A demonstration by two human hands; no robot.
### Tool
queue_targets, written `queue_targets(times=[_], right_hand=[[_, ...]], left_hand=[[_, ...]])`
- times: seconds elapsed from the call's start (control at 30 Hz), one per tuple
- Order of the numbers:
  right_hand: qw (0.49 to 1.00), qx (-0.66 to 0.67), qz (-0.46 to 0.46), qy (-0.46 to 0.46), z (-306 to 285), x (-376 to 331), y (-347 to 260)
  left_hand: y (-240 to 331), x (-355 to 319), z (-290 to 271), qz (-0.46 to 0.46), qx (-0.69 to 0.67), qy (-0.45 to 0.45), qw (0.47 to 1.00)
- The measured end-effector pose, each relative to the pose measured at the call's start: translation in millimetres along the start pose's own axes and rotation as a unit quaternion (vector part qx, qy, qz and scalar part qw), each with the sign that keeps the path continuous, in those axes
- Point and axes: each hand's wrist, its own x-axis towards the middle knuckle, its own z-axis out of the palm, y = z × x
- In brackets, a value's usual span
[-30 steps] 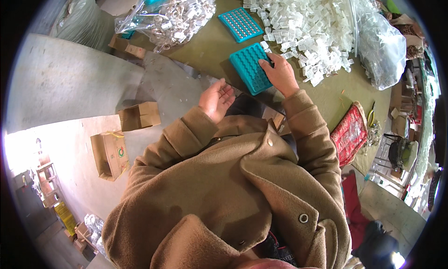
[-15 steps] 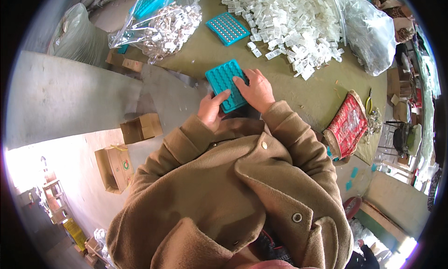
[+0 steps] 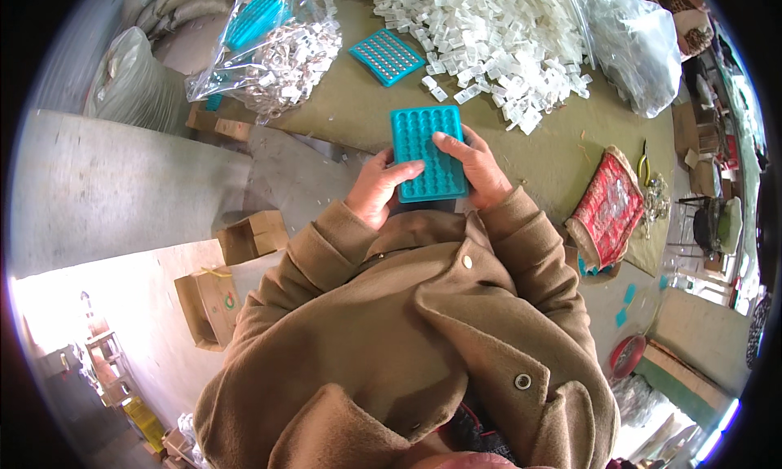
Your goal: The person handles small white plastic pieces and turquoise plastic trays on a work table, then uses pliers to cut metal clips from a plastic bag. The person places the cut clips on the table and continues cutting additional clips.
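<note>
Head view, clock centred on the work, twelve toward the far side. We have a teal tray (image 3: 429,164) at the middle, held up near the body, its face of rounded hollows in rows turned upward; whether it touches the table we cannot tell. At eight o'clock the left hand (image 3: 379,186) is half closed on the tray's edge, thumb laid over the face, fingertips hidden beneath. At three the right hand (image 3: 485,172) grips the opposite edge likewise, thumb reaching across the hollows, most fingers out of our sight.

Farther off, at eleven, we note a second tray (image 3: 387,58), lying on the olive table (image 3: 554,139), dotted with rows of small pale bits. At one, a heap of translucent pieces (image 3: 505,37) spreads loosely; at two, a clear plastic bag (image 3: 639,58) sits beside it. At ten we see an open bag of silvery pieces (image 3: 297,66). Past three lie a red patterned cloth (image 3: 609,204) and yellow-handled pliers (image 3: 643,166). Outermost, at eight, two cardboard boxes (image 3: 265,231).
</note>
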Motion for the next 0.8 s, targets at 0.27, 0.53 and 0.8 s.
queue_targets(times=[0.27,0.53,0.8], right_hand=[[0.980,0.197,0.005,0.030,-40.8,-29.6,8.7],[0.968,0.250,-0.002,-0.016,-50.5,-55.0,27.9],[0.980,0.200,-0.002,-0.023,-53.4,-56.7,30.8]], left_hand=[[5.3,20.8,33.7,0.048,0.223,-0.069,0.971],[18.4,33.4,41.3,0.092,0.112,-0.113,0.983],[7.2,25.9,57.5,0.148,0.066,-0.158,0.974]])
